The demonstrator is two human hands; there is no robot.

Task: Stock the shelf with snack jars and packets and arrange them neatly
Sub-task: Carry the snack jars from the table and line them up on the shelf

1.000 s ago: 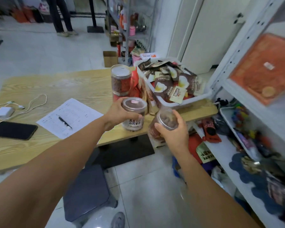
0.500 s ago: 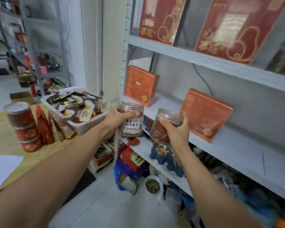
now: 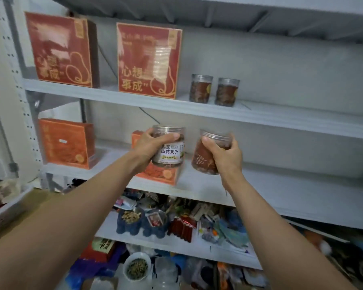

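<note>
My left hand point(image 3: 150, 144) grips a clear snack jar with a white label point(image 3: 169, 152), held upright in front of the middle shelf point(image 3: 281, 191). My right hand point(image 3: 224, 153) grips a second clear jar with a reddish-brown label point(image 3: 203, 158), tilted slightly, just right of the first. Both jars hang in the air above the shelf board. On the upper shelf point(image 3: 260, 116) two similar brown jars point(image 3: 201, 88) point(image 3: 227, 92) stand side by side, right of a red gift box point(image 3: 148, 60).
Another red gift box point(image 3: 61, 49) stands at the upper shelf's left. Orange boxes point(image 3: 66, 142) point(image 3: 157, 174) sit on the middle shelf, one behind my left hand. The lower shelves hold jumbled packets and bowls point(image 3: 176, 222). The table edge with a white basket point(image 3: 6, 208) is at the left.
I have turned from the table to face the shelf. Both hands have carried their jars up and forward, from table height to in front of the middle shelf.
</note>
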